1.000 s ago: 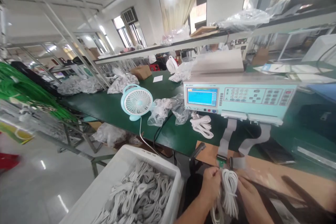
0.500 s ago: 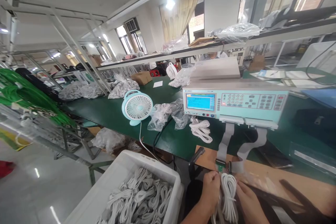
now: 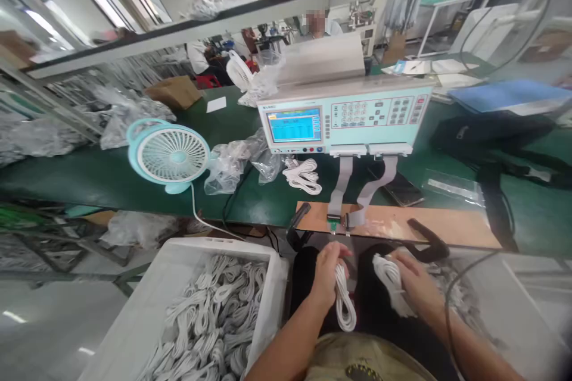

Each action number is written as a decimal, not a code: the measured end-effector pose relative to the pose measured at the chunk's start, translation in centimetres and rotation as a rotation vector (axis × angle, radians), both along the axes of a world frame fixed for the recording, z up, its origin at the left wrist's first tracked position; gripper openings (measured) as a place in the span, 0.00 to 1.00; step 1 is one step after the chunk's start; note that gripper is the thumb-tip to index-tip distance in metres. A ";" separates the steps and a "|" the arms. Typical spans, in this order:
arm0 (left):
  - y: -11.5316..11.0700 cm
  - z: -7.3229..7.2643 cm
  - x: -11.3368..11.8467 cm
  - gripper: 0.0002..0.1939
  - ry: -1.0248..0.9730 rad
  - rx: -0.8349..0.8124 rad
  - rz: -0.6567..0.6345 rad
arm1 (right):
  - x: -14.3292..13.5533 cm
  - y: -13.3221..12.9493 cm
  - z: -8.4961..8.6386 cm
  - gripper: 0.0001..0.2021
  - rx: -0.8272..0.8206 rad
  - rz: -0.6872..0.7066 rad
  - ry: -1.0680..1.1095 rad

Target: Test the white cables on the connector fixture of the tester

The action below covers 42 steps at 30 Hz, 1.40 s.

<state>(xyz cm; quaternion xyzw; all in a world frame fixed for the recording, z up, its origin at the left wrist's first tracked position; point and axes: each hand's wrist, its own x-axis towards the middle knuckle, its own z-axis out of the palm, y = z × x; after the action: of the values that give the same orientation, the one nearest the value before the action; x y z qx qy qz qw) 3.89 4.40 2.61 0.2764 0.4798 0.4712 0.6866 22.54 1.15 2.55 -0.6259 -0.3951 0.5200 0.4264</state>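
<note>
My left hand [image 3: 328,269] is closed around the upper end of a coiled white cable [image 3: 345,308], which hangs below the fingers. My right hand [image 3: 412,278] grips a second coiled white cable [image 3: 388,274], to the right and apart from the first. Both hands are above my lap, just in front of the bench edge. Beyond the left hand, a small green connector board [image 3: 333,225] is fixed at the wooden strip [image 3: 447,227]. Grey ribbon cables [image 3: 340,187] run from it and its neighbour to the tester [image 3: 379,113] with the lit screen.
A white bin [image 3: 165,268] of coiled cables stands at my left; more coils lie below my right forearm. On the green bench are a light-blue fan [image 3: 174,155], plastic bags [image 3: 226,169], a loose coil [image 3: 302,176] and a phone [image 3: 402,190]. Black clamps [image 3: 298,225] stick out at the edge.
The view has turned right and down. Both hands have drawn back from the connector board and moved apart. A coil now shows in each hand, where one bundle was visible between them.
</note>
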 end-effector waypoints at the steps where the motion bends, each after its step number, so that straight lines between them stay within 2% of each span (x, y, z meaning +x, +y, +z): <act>1: -0.2 0.0 -0.1 0.18 -0.071 -0.056 0.014 | 2.7 -0.8 -0.7 0.17 -0.017 0.036 -0.188; 2: -0.3 0.0 -0.1 0.18 -0.129 -0.098 0.032 | 5.3 -1.6 -1.5 0.17 -0.019 0.098 -0.388; 3: -0.3 0.0 0.0 0.18 -0.170 -0.130 0.043 | 7.5 -2.4 -2.2 0.17 0.005 0.094 -0.595; 5: -0.4 0.1 0.5 0.17 -0.208 -0.158 0.042 | 9.8 -3.8 -3.2 0.19 0.055 0.004 -0.810; 7: -0.5 0.2 1.7 0.17 -0.221 -0.140 0.018 | 8.7 -4.7 -3.1 0.22 0.070 0.049 -0.717; 9: -0.7 0.6 3.1 0.16 -0.218 -0.088 -0.025 | 4.9 -4.7 -2.1 0.19 0.045 0.280 -0.344; 10: -0.9 0.8 3.7 0.16 -0.206 -0.050 -0.050 | 2.7 -4.5 -1.5 0.18 0.046 0.353 -0.137; 12: -1.2 1.4 4.5 0.15 -0.145 0.042 -0.094 | -1.3 -3.7 -0.4 0.19 0.042 0.319 0.136; 14: -1.6 2.0 4.5 0.14 -0.028 0.155 -0.145 | -3.8 -2.9 0.2 0.22 -0.015 0.218 0.271; 17: -2.1 2.4 3.2 0.13 0.191 0.301 -0.139 | -4.5 -2.1 0.2 0.25 -0.007 0.143 0.259; 19: -2.4 2.1 2.1 0.14 0.275 0.287 -0.121 | -4.0 -1.8 -0.1 0.23 0.098 0.116 0.193; 24: -3.2 0.7 0.6 0.14 0.171 0.079 -0.293 | -3.3 -2.1 -0.9 0.21 0.302 0.117 -0.004; 27: -3.2 0.7 0.3 0.12 0.200 0.122 -0.261 | -3.7 -2.5 -1.1 0.20 0.379 0.129 -0.124; 30: -2.9 0.8 0.2 0.10 0.237 0.196 -0.159 | -4.2 -2.4 -0.5 0.17 0.413 0.217 -0.177; 33: -2.4 0.7 -0.1 0.10 0.127 0.162 -0.069 | -4.3 -1.8 0.5 0.12 0.424 0.335 -0.196; 36: -1.9 0.3 -0.5 0.10 0.029 0.111 -0.070 | -4.1 -0.8 1.8 0.11 0.386 0.443 -0.198; 40: -1.4 0.3 -1.1 0.10 0.052 0.110 -0.091 | -4.2 0.2 3.4 0.09 0.388 0.559 -0.147; 42: -1.1 0.4 -1.1 0.11 0.091 0.129 -0.102 | -4.6 0.7 3.6 0.09 0.378 0.527 -0.116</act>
<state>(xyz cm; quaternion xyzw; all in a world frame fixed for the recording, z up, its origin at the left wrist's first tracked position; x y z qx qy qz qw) 2.75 3.30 3.03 0.3650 0.4644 0.4526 0.6680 17.92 1.82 6.15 -0.4405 -0.6564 0.4936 0.3625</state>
